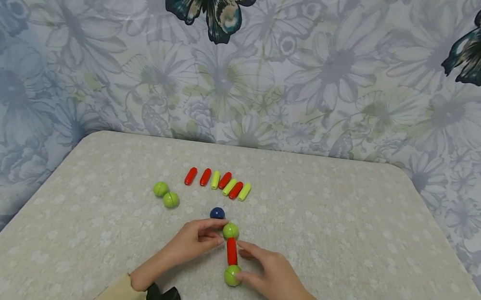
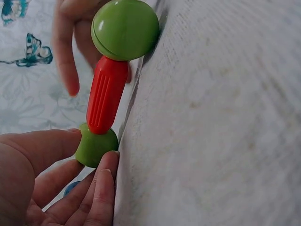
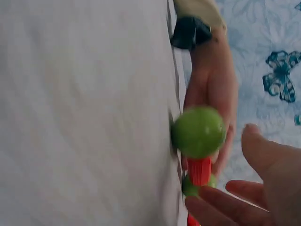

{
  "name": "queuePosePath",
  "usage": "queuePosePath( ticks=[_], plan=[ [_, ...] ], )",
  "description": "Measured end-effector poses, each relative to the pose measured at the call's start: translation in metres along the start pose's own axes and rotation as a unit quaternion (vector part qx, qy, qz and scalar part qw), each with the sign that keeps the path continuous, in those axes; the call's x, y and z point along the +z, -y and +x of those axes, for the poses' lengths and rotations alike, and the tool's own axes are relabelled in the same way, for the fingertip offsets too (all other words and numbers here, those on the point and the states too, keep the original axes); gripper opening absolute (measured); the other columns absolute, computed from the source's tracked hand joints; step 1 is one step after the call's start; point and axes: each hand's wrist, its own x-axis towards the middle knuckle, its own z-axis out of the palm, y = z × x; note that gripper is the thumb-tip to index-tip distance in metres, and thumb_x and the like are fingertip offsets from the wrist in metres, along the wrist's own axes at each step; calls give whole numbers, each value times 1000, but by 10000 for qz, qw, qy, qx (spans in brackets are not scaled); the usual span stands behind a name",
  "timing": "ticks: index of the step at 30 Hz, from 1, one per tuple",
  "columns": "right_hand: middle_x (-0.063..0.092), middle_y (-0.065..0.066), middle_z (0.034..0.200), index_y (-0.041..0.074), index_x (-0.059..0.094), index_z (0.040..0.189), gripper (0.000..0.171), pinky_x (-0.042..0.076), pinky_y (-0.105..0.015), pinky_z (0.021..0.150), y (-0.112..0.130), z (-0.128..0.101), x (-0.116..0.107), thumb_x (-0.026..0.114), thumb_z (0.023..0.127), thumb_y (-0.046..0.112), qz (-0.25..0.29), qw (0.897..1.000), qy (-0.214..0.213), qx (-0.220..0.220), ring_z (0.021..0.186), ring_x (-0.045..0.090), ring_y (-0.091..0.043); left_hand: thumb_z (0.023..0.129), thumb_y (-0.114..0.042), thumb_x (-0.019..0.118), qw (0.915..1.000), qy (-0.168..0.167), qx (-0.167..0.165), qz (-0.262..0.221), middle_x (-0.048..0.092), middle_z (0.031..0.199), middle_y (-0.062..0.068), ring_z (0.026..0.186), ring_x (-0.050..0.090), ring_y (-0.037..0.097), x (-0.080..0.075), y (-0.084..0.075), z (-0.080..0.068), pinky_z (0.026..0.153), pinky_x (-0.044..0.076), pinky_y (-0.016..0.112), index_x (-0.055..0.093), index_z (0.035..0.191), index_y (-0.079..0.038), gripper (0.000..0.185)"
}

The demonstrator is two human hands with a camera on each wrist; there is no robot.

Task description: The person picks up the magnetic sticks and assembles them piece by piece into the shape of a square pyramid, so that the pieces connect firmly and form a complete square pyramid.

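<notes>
A short chain lies on the table (image 1: 345,237): a far green ball (image 1: 230,230), a red rod (image 1: 231,251) and a near green ball (image 1: 232,275). My left hand (image 1: 219,233) pinches the far green ball (image 2: 96,147) between thumb and fingers. The red rod (image 2: 107,94) runs from it to the near green ball (image 2: 125,29). My right hand (image 1: 243,265) lies beside the near ball with its fingers stretched out, the thumb tip at the ball and a finger close to the rod. In the right wrist view the near green ball (image 3: 198,132) sits apart from my thumb (image 3: 256,141).
Behind the hands lies a dark blue ball (image 1: 217,212). A row of several red and yellow-green rods (image 1: 217,182) lies farther back. Two more green balls (image 1: 165,195) sit touching at the left. A flowered cloth with butterflies (image 1: 207,2) hangs behind the table.
</notes>
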Motion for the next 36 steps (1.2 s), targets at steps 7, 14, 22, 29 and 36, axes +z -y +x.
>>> queuePosePath(
  ticks=[7,14,22,29,36],
  plan=[
    [61,-12,119,0,57,124,42,47,-30,86,-22,36,4,67,89,20,1153,9903,-694,343,107,59,-20,90,-8,64,9999,-19,-63,-113,60,117,15,90,63,20,1,0,-1,73,51,24,56,125,4,38],
    [57,-15,124,-2,55,127,43,45,-32,90,-22,53,13,66,89,13,1653,9853,-348,235,111,56,-24,91,-9,62,9994,8,-165,-299,60,117,17,94,63,23,-2,0,-3,76,51,26,56,124,6,37],
    [61,-21,113,-11,59,116,31,46,-45,87,9,54,-4,63,87,-3,1689,9845,-327,330,105,58,-33,92,-7,61,9996,25,-145,-231,60,118,17,101,61,24,-9,-2,0,79,50,26,59,121,5,32],
    [63,-12,113,-4,62,117,31,47,-40,87,-12,56,7,65,88,5,1545,9867,-440,254,104,59,-26,93,-14,61,9984,-523,-190,76,63,114,11,100,61,21,-40,-13,2,81,50,29,62,119,1,30],
    [64,-1,114,6,64,119,33,46,-31,88,-31,55,17,67,89,18,1567,9860,-386,415,105,58,-15,94,-16,59,9900,-1402,-117,74,62,112,17,101,59,29,-86,-18,18,85,48,39,61,118,2,30]
  ],
)
